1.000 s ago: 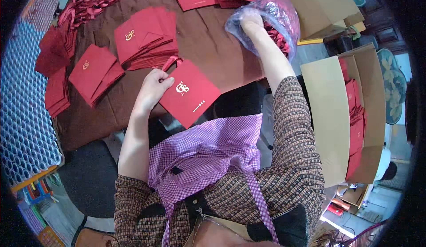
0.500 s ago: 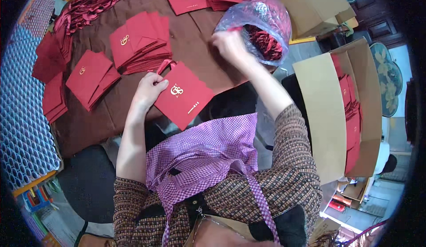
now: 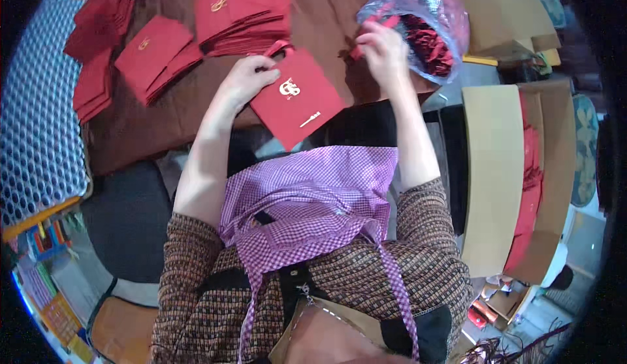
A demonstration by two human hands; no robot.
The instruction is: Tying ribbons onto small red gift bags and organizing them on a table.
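My left hand [image 3: 251, 80] pinches the upper left edge of a flat red paper gift bag [image 3: 320, 93] with gold print. A red ribbon [image 3: 282, 45] stands up from the bag's top edge. The bag's lower corner hangs past the table edge. Over the table at the right, the fingers of my right hand [image 3: 386, 49] are closed on a strip of red ribbon [image 3: 357, 51], which trails to the left of them. Beside that hand lies a clear bluish plastic bag [image 3: 454, 11], its mouth turned this way, with bunched dark red ribbons [image 3: 428, 49] inside.
Stacks of red gift bags [image 3: 248, 11] and a smaller fanned pile [image 3: 157, 50] lie on the brown tablecloth [image 3: 157, 125]. To the right stands an open cardboard box [image 3: 493, 181] with red bags [image 3: 532, 187]. A dark stool [image 3: 127, 214] is at the left.
My right hand has drawn back from the plastic bag's mouth with a ribbon strip between its fingers. My left hand keeps hold of the gift bag. The whole view has shifted.
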